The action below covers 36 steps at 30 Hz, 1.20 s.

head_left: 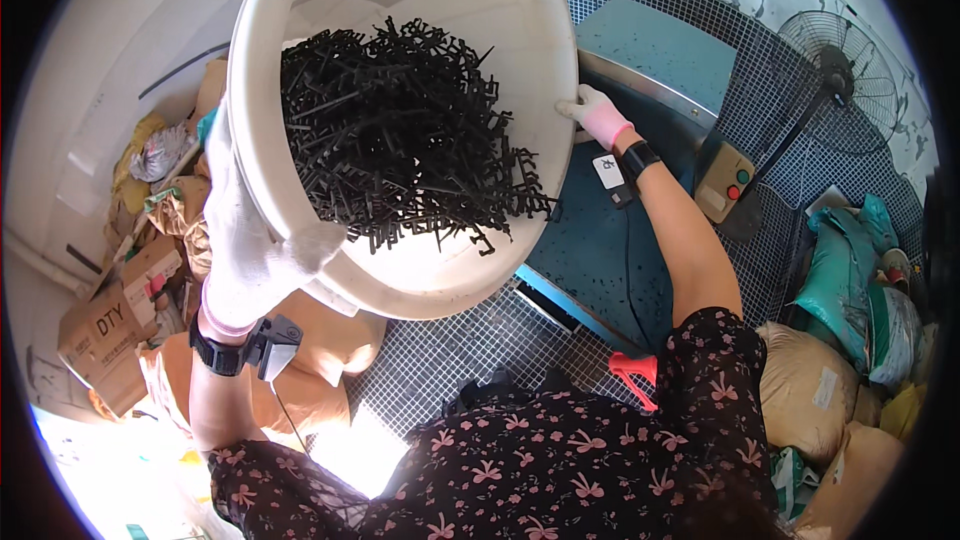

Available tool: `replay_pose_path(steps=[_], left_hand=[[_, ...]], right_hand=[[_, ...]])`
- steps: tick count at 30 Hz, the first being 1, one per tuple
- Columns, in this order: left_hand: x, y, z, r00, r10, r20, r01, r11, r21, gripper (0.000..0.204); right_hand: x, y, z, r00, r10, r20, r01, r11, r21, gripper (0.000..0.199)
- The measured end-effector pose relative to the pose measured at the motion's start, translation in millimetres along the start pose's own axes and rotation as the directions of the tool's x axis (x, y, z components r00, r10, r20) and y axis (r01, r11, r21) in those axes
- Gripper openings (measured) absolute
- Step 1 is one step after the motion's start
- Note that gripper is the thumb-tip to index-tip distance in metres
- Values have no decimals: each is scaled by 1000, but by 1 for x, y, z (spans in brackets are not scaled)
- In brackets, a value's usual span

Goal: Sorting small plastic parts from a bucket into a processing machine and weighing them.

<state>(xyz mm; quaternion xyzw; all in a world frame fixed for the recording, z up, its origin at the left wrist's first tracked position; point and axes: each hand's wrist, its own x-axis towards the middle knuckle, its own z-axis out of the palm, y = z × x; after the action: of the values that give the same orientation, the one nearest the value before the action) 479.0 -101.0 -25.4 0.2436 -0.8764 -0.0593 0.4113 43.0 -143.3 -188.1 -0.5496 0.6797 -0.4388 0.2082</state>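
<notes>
In my head view, left of the blue machine (590,230), the white bucket (530,70) of black plastic pieces (390,135) points its mouth at me, long axis running away. My left hand (245,250) grips its side, my right hand (597,115) its rim. Farther left, a carton (105,330) bears dark lettering.

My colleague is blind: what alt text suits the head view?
A person's gloved left hand and right hand hold a tilted white tub containing tangled black pieces. A blue-green machine and fan stand to its right.
</notes>
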Motion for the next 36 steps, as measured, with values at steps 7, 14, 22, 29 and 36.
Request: replay_pose_path(steps=[7,14,22,29,36], left_hand=[[-6,8,1,968,-178,178,208,964,-165,62],[-12,4,1,977,-141,158,166,973,-161,58],[-13,5,5,994,-43,103,65,974,-219,60],[-18,-3,6,997,-27,73,40,982,-185,61],[-14,-3,5,989,-88,116,111,970,-214,63]], right_hand=[[-14,-60,-4,987,125,-103,-162,793,-587,40],[-57,-230,72,504,-862,51,811,452,-372,53],[-72,-263,105,578,-612,541,790,251,-560,35],[-59,-217,84,483,-756,442,813,200,-546,17],[-51,-188,45,513,-785,349,784,262,-564,20]])
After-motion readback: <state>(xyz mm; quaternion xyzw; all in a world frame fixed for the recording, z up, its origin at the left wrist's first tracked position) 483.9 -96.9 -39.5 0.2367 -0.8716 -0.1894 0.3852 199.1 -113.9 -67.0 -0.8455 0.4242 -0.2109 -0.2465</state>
